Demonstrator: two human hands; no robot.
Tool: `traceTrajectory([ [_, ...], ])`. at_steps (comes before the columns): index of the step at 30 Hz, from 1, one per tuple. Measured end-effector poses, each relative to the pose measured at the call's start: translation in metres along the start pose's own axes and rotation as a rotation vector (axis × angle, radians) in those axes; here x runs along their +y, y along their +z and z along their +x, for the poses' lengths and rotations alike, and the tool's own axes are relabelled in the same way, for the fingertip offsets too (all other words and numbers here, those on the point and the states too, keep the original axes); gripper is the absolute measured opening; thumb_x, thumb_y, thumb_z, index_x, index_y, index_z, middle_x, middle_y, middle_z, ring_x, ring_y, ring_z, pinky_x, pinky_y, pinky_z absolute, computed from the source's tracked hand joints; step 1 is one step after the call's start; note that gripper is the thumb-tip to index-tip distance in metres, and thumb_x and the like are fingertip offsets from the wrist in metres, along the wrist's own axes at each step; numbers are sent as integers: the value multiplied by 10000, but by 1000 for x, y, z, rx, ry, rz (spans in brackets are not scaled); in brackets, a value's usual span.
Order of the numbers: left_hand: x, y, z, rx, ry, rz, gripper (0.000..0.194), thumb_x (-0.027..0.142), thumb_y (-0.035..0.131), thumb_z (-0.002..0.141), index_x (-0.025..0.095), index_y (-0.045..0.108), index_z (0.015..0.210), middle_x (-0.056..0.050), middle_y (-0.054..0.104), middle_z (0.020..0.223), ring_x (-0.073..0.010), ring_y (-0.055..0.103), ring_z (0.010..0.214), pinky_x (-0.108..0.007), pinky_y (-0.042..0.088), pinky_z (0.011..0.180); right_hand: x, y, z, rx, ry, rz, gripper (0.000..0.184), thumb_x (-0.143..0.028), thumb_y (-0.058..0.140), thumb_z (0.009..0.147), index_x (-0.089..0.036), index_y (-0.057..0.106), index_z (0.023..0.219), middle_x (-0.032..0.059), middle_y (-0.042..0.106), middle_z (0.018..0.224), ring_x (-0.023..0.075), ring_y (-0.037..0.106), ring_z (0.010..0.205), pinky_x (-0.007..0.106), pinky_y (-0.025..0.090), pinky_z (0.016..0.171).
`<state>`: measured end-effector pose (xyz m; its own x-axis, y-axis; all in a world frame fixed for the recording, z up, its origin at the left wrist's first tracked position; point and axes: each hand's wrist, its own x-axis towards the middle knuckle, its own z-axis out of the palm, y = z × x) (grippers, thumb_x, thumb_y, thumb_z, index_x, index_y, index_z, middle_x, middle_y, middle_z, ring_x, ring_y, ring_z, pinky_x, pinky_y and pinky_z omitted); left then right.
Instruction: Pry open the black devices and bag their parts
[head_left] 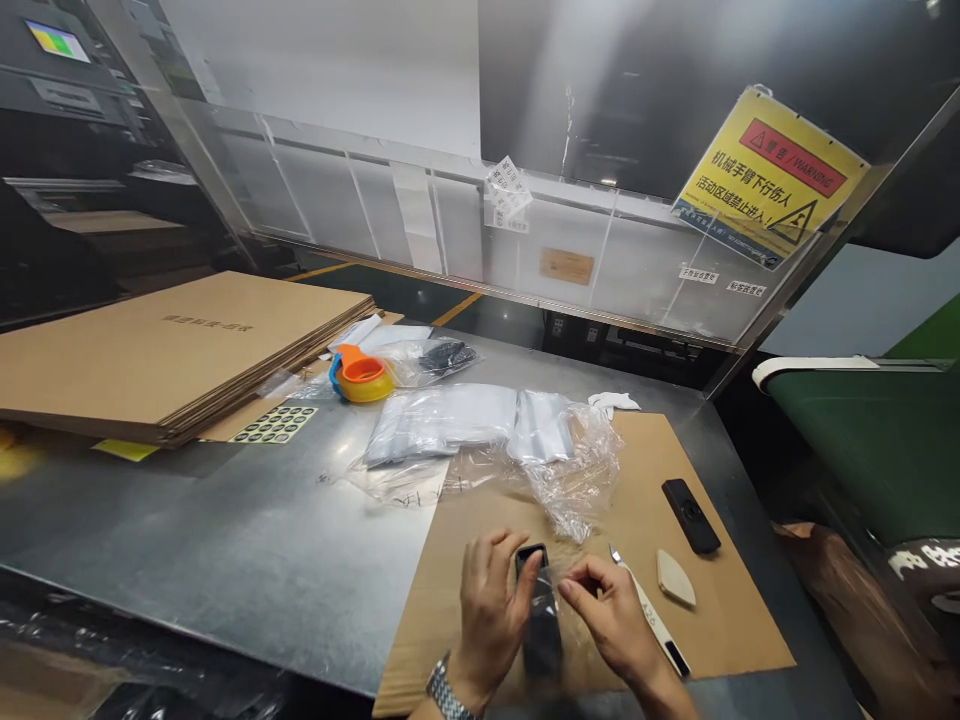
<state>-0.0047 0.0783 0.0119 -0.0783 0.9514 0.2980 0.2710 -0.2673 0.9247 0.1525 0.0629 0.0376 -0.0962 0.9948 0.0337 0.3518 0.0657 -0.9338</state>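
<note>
My left hand point(491, 605), with a metal watch on its wrist, curls around the upper end of a slim black device point(541, 635), its thumb against the near face. My right hand point(611, 615) pinches thin clear plastic film point(559, 578) at the device's right side. How far the film covers the device is hard to make out. Under both hands lies a brown cardboard sheet point(480, 520). Right of my right hand are a white-handled craft knife point(651, 615), a cream wedge-shaped piece point(675, 579) and another black device point(691, 515).
Beyond my hands lie white packets point(472, 415) in crumpled clear plastic point(574, 490). An orange and yellow tape dispenser point(364, 378), a sticker sheet point(276, 424) and stacked flat cardboard point(195, 345) are to the left. A clear panel carries a yellow warning sign point(772, 180). A green conveyor point(877, 440) stands right.
</note>
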Motion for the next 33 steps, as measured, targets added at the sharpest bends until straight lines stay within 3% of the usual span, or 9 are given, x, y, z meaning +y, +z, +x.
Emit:
traceTrajectory([
  [2,2,0,-9,-35,-34,1,180,355,556,801,185,615,802,-49,564,757,-194,505,750,-317,394,722,-1,4,-4,60,5,-49,217,-308,590,787,-165,547,630,-7,499,626,132,445,616,242,323,583],
  [6,11,4,-20,-333,-271,-257,242,405,585,781,169,566,732,2,547,647,-128,503,594,-230,404,554,-2,14,-11,66,-90,-120,155,-234,593,751,-177,525,625,5,511,675,152,449,688,252,320,628],
  [11,5,9,-23,-223,-361,-330,325,442,506,817,153,518,669,-5,541,599,-129,504,563,-237,423,537,6,19,-14,19,-65,-49,227,-290,582,775,-193,442,625,-43,446,576,109,435,549,202,346,504],
  [17,-4,7,-34,-25,-243,-132,169,335,565,792,167,574,787,-46,584,758,-200,544,764,-323,437,719,15,26,-18,237,-111,-106,193,-285,449,873,-200,418,703,-34,415,643,115,422,601,222,371,564],
  [20,-3,3,-35,-48,67,144,187,215,532,812,201,607,983,-64,599,919,-211,524,897,-341,410,807,14,34,-23,208,-221,-193,187,-240,466,844,-201,458,661,-13,472,660,140,444,667,252,365,629],
  [23,-6,-4,-29,-133,317,379,234,162,434,868,237,628,977,-20,577,746,-166,518,714,-280,417,645,15,36,-27,185,-271,-260,170,-216,431,847,-208,487,687,-1,505,674,154,461,695,268,377,656],
  [26,-18,-12,-22,-66,297,437,241,156,431,870,208,621,1008,-19,538,708,-166,503,681,-286,416,627,23,33,-29,226,-222,-324,115,-230,419,856,-203,529,872,36,550,801,168,496,746,283,408,685],
  [29,-36,-20,-17,29,258,511,274,139,403,869,171,614,1040,-42,513,763,-176,506,721,-300,434,656,38,36,-33,240,-119,-395,260,-319,456,856,-184,501,1072,82,571,942,175,542,744,288,437,672],
  [33,-57,-24,-16,75,190,620,296,91,392,833,169,634,984,-44,482,764,-186,510,731,-299,443,648,61,49,-39,218,39,-496,243,-400,482,822,-183,579,868,95,606,796,219,587,675,287,420,568],
])
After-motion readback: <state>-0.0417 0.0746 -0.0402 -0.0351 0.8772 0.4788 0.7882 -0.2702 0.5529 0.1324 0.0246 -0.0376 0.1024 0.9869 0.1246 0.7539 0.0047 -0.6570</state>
